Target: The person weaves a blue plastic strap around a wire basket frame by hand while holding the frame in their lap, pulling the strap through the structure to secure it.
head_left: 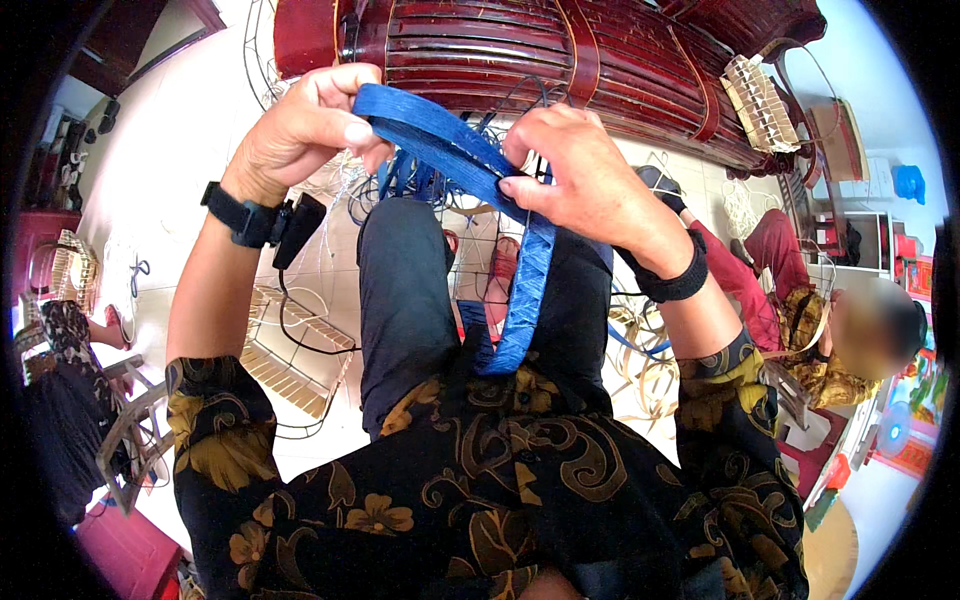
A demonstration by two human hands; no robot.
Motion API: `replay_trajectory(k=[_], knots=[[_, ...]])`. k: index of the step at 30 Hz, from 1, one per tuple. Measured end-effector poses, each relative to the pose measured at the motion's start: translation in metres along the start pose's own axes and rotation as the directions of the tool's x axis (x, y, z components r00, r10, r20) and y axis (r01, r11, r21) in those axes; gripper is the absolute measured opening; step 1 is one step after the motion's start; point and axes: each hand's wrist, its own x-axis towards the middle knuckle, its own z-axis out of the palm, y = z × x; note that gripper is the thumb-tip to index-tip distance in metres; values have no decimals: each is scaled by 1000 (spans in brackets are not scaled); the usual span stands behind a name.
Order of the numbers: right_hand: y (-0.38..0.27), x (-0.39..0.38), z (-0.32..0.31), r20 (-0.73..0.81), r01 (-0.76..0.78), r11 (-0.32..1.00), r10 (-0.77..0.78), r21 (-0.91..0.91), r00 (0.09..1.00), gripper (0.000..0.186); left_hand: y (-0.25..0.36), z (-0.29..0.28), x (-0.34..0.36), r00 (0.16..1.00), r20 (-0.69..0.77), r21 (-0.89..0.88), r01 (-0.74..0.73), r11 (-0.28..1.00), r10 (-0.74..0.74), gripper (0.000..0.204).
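A long blue flat strap (445,140) stretches between my hands, looped double at its left end. My left hand (315,125) is closed at that loop, with the thumb and fingers around its edge. My right hand (585,180) pinches the strap between thumb and fingers farther along. From there a shinier, wrinkled blue length (527,290) hangs between my knees to my lap. Behind the strap, a tangle of loose blue strips (410,175) lies near the floor, partly hidden by my hands and legs. Black bands circle both wrists, and a small dark device (299,230) hangs at the left one.
A dark red slatted wooden bench (480,50) stands in front of me. A woven pale basket frame (760,105) rests at its right end. Wire-and-strip frames (300,350) and loose pale strips (650,380) lie on the tiled floor. Another person (800,310) sits at right.
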Motion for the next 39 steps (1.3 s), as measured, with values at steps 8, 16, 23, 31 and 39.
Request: replay_trajectory(k=[8, 16, 23, 31, 39], knots=[[-9, -9, 6, -146, -32, 924, 95, 381, 985, 25, -14, 44, -32, 843, -499, 347, -18, 938, 201, 13], [-55, -75, 26, -280, -498, 814, 573, 299, 770, 27, -47, 72, -27, 521, -827, -35, -425, 905, 213, 20], [-62, -72, 56, 371, -388, -145, 702, 910, 608, 29, -63, 54, -35, 461, -883, -114, -398, 910, 90, 28], [-50, -86, 91, 267, -29, -375, 602, 926, 753, 24, -86, 25, -53, 372, -928, 14, 4, 1000, 11, 24], [-65, -89, 86, 243, -115, -232, 657, 966, 714, 20, -80, 35, -38, 343, -934, -198, -252, 947, -104, 26]])
